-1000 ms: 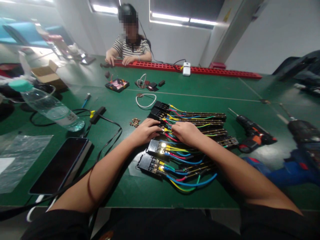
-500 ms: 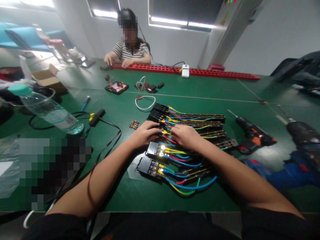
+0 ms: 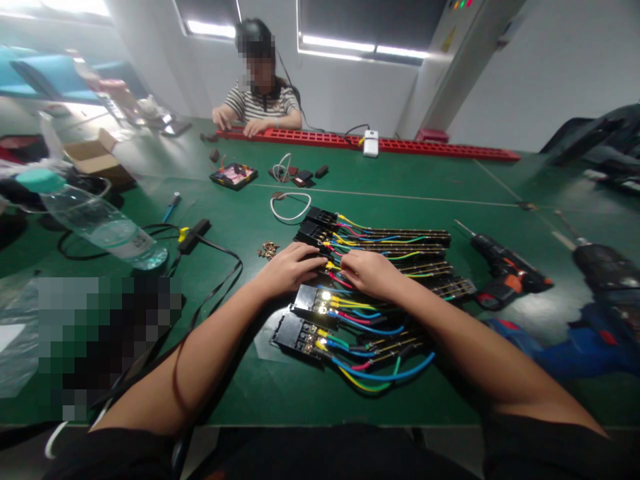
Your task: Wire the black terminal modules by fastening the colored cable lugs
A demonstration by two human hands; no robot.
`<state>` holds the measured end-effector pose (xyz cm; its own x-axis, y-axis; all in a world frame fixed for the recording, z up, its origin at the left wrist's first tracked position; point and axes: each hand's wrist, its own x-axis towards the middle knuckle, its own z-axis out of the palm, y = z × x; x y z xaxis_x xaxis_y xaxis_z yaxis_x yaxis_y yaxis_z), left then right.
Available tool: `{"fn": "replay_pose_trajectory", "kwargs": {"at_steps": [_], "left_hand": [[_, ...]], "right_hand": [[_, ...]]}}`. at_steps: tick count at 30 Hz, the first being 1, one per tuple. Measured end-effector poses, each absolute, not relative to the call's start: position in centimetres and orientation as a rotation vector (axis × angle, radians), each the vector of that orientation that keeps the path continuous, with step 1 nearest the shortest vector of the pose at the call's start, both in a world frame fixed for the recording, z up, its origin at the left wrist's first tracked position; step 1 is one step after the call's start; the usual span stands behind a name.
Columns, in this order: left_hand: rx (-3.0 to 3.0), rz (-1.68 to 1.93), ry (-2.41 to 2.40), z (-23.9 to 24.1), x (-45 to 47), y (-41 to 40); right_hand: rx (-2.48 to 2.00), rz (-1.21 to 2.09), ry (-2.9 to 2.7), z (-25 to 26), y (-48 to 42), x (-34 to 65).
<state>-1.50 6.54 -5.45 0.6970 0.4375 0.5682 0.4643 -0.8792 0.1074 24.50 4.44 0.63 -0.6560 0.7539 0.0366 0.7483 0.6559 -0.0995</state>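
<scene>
Blocks [image 3: 287, 331], black and wired, lie in a staggered column mid-surface [image 3: 425, 180], and the action is at the third from the far end; left hand [image 3: 295, 270] curves over that block's body, fingers bent and slightly apart, hiding most of it, and whether they pinch anything I cannot tell; right hand [image 3: 369, 272] comes in from the other side, fingers curled together among the coloured wires [image 3: 393, 377], with what sits in its grip hidden; between the fingertips, a yellow sleeve [image 3: 332, 266] just shows!

Just beside the left hand, a little heap of brassy screws [image 3: 269, 250]; beyond it, a white loop [image 3: 290, 206] of cable; out to the right, an orange-black drill [image 3: 517, 269], then a blue drill [image 3: 585, 340]; over on the left, a bottle [image 3: 117, 233] and a black connector [image 3: 196, 235]; across the surface, a co-worker [image 3: 265, 103] in stripes, both hands at a long red strip [image 3: 425, 145].
</scene>
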Motion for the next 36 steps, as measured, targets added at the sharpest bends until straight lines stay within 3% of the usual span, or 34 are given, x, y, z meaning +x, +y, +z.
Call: {"fn": "replay_pose_trajectory", "kwargs": {"at_steps": [24, 36], "left_hand": [[-2.770, -0.854, -0.763, -5.5, -1.6, 6.5], [-2.783, -0.889, -0.769, -5.8, -1.7, 6.7]], "right_hand": [[-1.295, 0.102, -2.825, 1.2, 4.1, 24.9], [-1.579, 0.047, -2.769, 4.1, 2.3, 27.2]]}}
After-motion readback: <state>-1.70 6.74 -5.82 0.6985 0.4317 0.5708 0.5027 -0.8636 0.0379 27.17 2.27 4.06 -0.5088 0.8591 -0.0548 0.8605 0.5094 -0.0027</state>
